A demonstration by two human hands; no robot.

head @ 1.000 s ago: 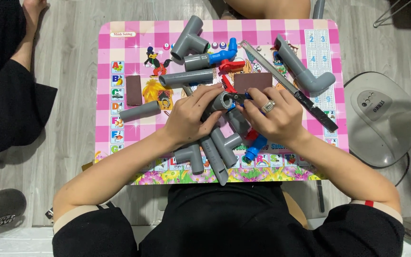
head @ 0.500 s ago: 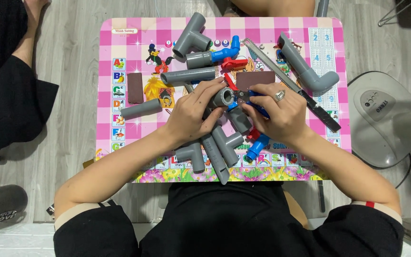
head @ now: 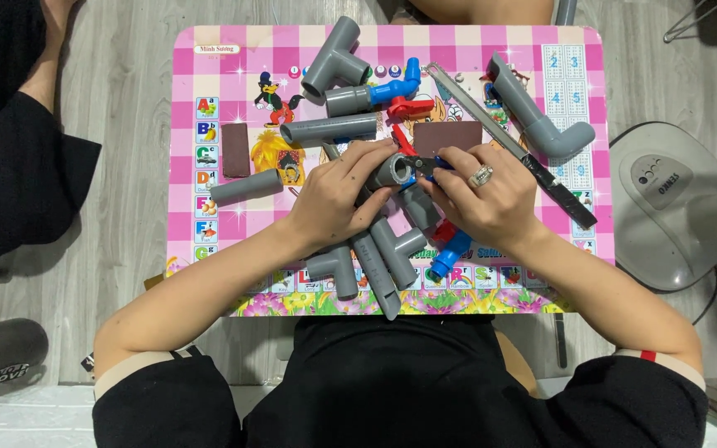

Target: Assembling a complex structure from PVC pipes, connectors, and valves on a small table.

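Observation:
My left hand (head: 338,199) grips a short grey pipe fitting (head: 392,170) over the middle of a pink checked children's table (head: 209,91). My right hand (head: 483,199), with a ring on one finger, pinches a small dark blue part (head: 425,166) against the fitting's open end. Under and below both hands lie several grey pipe pieces (head: 379,265) and a blue valve (head: 450,253) with red parts.
A grey tee (head: 334,58), a grey pipe with blue valve (head: 375,95), a straight grey pipe (head: 329,129), a short pipe (head: 246,187), a long grey elbow pipe (head: 537,120), a hacksaw blade (head: 508,145) and two brown blocks (head: 236,149) lie on the table. A fan base (head: 674,207) stands right. Another person's sleeve (head: 18,174) is at left.
Both hands have stayed together at the table's middle, turning the fitting slightly; the right fingers have shifted on the blue part. Everything else lies still.

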